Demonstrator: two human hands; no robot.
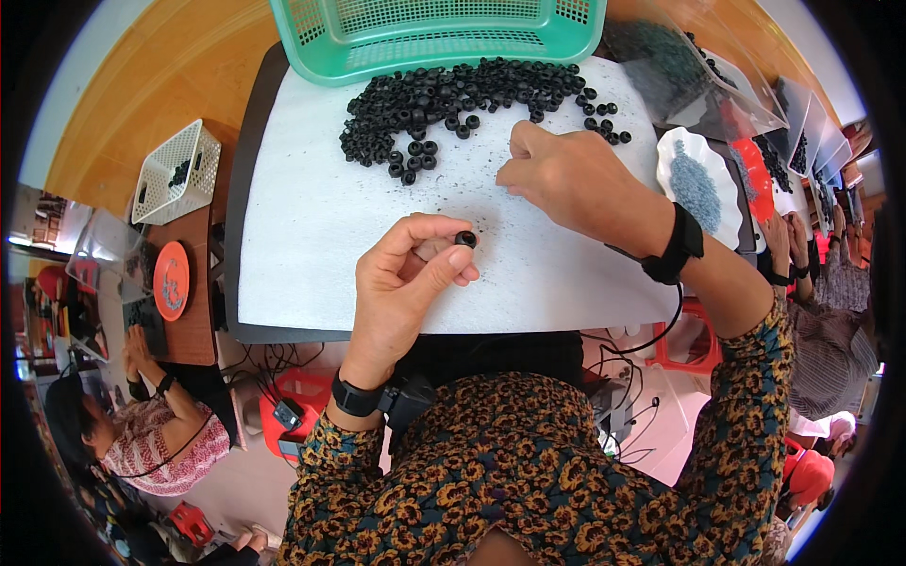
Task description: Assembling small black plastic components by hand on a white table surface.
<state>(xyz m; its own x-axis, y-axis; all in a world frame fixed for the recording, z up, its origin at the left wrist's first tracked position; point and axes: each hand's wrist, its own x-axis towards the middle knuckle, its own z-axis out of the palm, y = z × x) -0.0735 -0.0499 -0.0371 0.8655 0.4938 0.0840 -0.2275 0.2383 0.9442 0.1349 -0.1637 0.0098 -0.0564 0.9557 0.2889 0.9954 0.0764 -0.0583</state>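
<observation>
1. Hands at work over a white foam sheet (311,245): the person's left hand (406,283) pinches one small black rubber ring (465,239) between thumb and forefinger, fingertips closed tight on it, the ring held just above the sheet.

2. Up and to the right of that hand, the right hand (557,174) rests knuckles-up on the sheet, fingers curled down together; whether anything lies under the fingertips cannot be told.

3. Just beyond both hands lies one heap of black rings (444,94), far too many to count, with about a dozen strays scattered at its near edge and another handful just past the right hand's knuckles.

4. Beyond the heap, at the far edge of the sheet, stands one green plastic basket (434,33).

5. Each wrist carries one black band, two in all; a cable runs from the right one.

6. Right of the right hand sits one white scalloped dish (675,156) holding grey-blue bits, with a row of clear bags behind it.

7. Well left of the left hand, on a neighbouring table, stand one white basket (175,170) and one orange plate (172,280).

8. Other people sit at both sides, two visible, their hands busy at their own tables.
</observation>
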